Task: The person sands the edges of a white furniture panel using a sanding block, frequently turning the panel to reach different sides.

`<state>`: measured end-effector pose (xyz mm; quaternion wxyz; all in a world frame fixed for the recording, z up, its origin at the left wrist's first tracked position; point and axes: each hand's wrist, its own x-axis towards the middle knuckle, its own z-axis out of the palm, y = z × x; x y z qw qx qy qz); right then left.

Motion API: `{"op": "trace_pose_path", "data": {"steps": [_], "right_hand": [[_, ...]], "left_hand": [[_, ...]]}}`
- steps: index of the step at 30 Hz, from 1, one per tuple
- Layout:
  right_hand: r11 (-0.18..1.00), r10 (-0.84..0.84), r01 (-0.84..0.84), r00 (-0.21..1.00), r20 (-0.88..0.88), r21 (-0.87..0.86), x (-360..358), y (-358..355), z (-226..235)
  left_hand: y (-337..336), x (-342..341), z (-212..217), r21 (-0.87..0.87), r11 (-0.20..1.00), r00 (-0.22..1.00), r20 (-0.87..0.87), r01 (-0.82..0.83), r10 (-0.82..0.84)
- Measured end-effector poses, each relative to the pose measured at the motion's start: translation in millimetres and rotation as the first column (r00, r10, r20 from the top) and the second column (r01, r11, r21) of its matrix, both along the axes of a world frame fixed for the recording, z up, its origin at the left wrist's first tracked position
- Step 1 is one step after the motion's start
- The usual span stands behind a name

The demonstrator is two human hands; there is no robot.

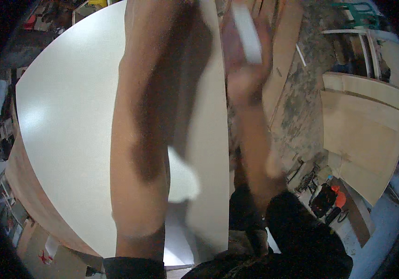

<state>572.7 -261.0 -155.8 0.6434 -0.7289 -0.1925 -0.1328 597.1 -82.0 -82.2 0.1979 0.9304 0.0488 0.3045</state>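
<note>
A large white panel (69, 116) with a smooth, slightly shiny face lies under my arms. My left forearm reaches across it and runs out past the upper edge of the picture, so my left hand is out of sight. Just beyond the panel's right edge is my right hand (245, 81), smeared by motion. Its fingers are closed round a white oblong block (247, 35), which is also blurred. The shadow of my left arm falls on the panel.
Long wooden boards (285, 42) lie right of the panel. Pale wooden panels (358, 125) stand farther right, below a green plastic chair (355, 14). Tools and an orange item (339, 196) clutter the lower right. Assorted items line the far left.
</note>
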Motion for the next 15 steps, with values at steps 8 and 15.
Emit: {"op": "trace_pose_path", "data": {"steps": [8,15], "right_hand": [[0.986,0.095,-0.104,0.993,-0.072,-0.13,-129.2,-64.8,38.7],[0.98,-0.119,0.149,0.97,0.211,-0.133,145.8,36.4,-30.1]], "left_hand": [[-9.2,0.9,7.4,-0.083,0.996,0.998,0.05,0.037,-0.033],[-24.8,16.1,8.2,-0.125,0.991,0.998,0.033,0.053,-0.05]]}}
